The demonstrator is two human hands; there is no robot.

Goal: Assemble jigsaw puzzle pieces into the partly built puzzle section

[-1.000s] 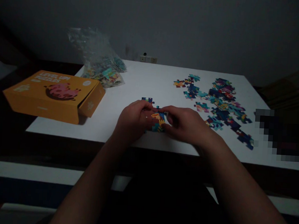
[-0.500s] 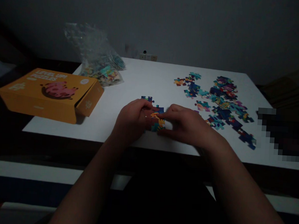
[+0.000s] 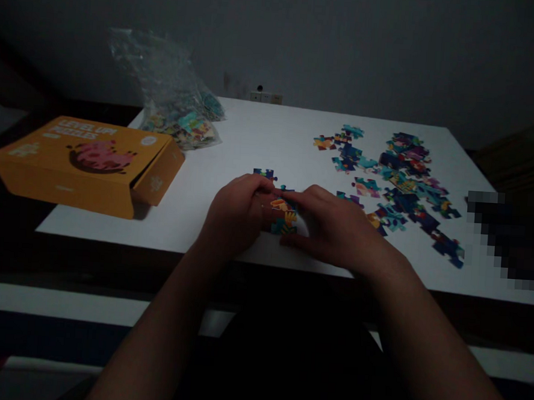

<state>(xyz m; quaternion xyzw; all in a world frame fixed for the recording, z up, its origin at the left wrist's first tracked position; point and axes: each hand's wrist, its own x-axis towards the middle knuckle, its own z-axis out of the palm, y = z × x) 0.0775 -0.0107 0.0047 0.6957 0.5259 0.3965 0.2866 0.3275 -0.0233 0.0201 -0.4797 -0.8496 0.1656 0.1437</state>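
Note:
A small joined section of puzzle pieces (image 3: 284,218), blue, orange and teal, lies near the front edge of the white table between my hands. My left hand (image 3: 236,213) curls over its left part, fingers closed on it and hiding some of the picture. From the other side my right hand (image 3: 337,228) reaches in. Its index finger lies along the top of the section, touching near the left fingertips, and the thumb rests by the lower edge. A dark blue puzzle piece (image 3: 264,174) shows just beyond my left fingers.
Many loose puzzle pieces (image 3: 403,199) spread over the right side of the table (image 3: 261,139). To the left stands an orange puzzle box (image 3: 89,153) with its end flap out. Behind it a clear plastic bag (image 3: 177,110) holds more pieces. A blurred dark patch covers the right edge.
My right index finger has shifted from the orange part up to the top edge of the section, nearer my left fingers. My left hand stays over the pieces. The view has moved slightly.

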